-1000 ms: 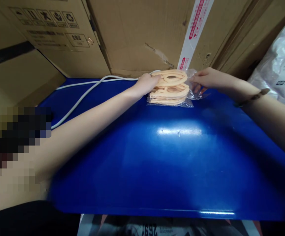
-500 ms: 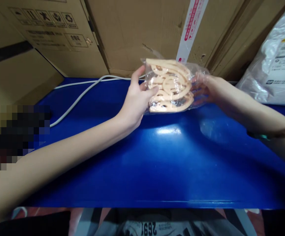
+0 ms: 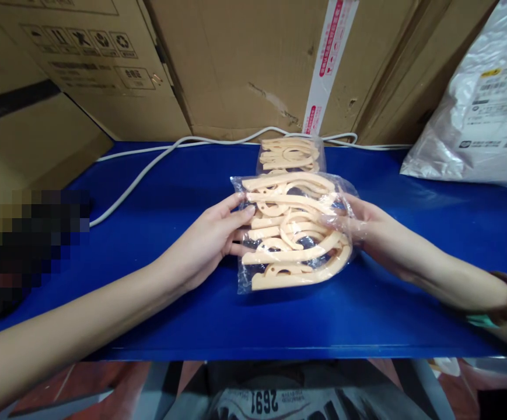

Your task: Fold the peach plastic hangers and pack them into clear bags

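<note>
The blue table [image 3: 367, 315] runs across, its front edge close to the person; open surface shows left and right of the bags. Boxes [image 3: 235, 70] wall off its back and left, and a white parcel [image 3: 467, 116] takes the back right corner. The near bag [image 3: 297, 233], full of peach pieces, is mid-table. The left hand [image 3: 212, 233] pinches its left side, thumb over, fingers spread; the right hand [image 3: 362, 219] grips its right end, fingers curled. Just behind sits the far bag [image 3: 289, 154], a white cable [image 3: 148, 150] passing behind it.
</note>
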Demonstrator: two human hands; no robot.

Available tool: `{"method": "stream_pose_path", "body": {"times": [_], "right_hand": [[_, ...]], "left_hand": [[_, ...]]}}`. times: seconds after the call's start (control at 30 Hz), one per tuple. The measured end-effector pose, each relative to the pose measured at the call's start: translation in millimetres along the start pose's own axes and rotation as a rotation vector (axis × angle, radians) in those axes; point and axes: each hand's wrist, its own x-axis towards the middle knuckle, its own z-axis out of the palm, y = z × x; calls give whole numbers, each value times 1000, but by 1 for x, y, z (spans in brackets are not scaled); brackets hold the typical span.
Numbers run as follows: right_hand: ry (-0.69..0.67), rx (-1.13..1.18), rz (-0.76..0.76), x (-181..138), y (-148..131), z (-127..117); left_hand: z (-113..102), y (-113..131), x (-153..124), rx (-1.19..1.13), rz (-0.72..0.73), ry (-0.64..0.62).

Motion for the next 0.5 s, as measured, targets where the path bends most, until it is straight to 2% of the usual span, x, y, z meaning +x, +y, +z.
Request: {"method": "stream_pose_path", "body": {"times": [0.1, 0.2, 0.33, 0.4, 0.47, 0.5], "right_hand": [[21, 17, -18, -1, 4, 5], [99, 21, -96, -2, 8, 10], [168, -26, -141, -7, 12, 10], [180, -66, -135, -9, 13, 5], [198, -143, -111, -10, 13, -2], [201, -204, -89, -10, 13, -7]], "left_hand": [[-7, -1, 3, 36, -25, -16], [-10, -1, 5, 68, -48, -26], [-19, 8, -1, 117, -72, 61], [-33, 21, -10, 181, -64, 154], [-56, 38, -19, 260, 7, 257], [-70, 49, -23, 306, -5, 260]]}}
